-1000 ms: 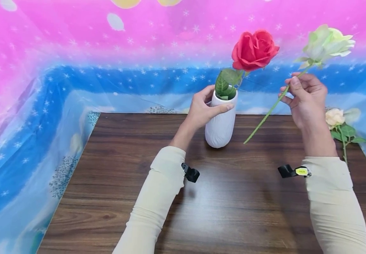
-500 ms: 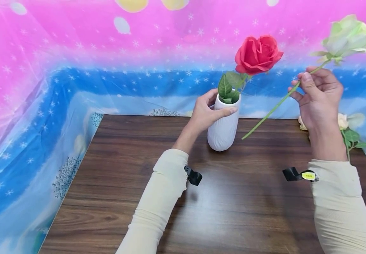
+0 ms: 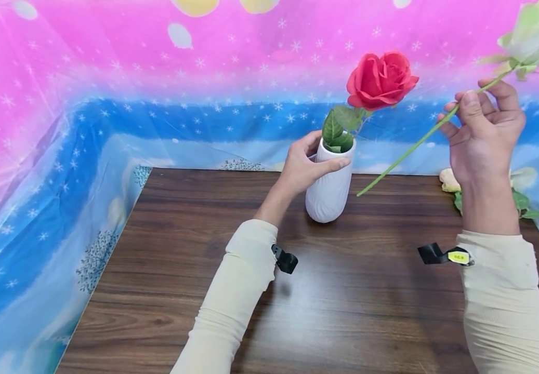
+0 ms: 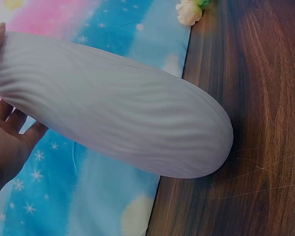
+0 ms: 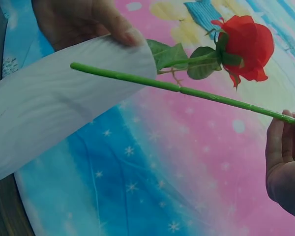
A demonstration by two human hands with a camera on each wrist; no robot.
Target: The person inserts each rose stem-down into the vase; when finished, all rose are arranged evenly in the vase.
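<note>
My left hand point(image 3: 299, 163) grips the upper part of a white ribbed vase point(image 3: 329, 189), thumb across its front near the rim. The vase stands on the dark wood table point(image 3: 180, 259) and fills most of the left wrist view. A red rose point(image 3: 381, 80) with green leaves point(image 3: 332, 127) rises out of its mouth, leaning right. To the right, my right hand point(image 3: 486, 130) pinches the green stem point(image 5: 172, 88) of a pale green-white rose point(image 3: 538, 39) between thumb and fingers. That stem slants down left, its lower end beside the vase in the head view; the bloom is partly cut off by the frame.
Behind my right forearm, pale peach flowers point(image 3: 449, 181) with green leaves point(image 3: 522, 200) lie at the table's back right. A pink and blue patterned cloth point(image 3: 232, 114) hangs along the back and left edges. Black camera straps sit on both wrists.
My right hand has moved right and up with the pale rose, carrying its bloom partly out of frame. The left hand keeps its grip on the vase; the view has shifted slightly.
</note>
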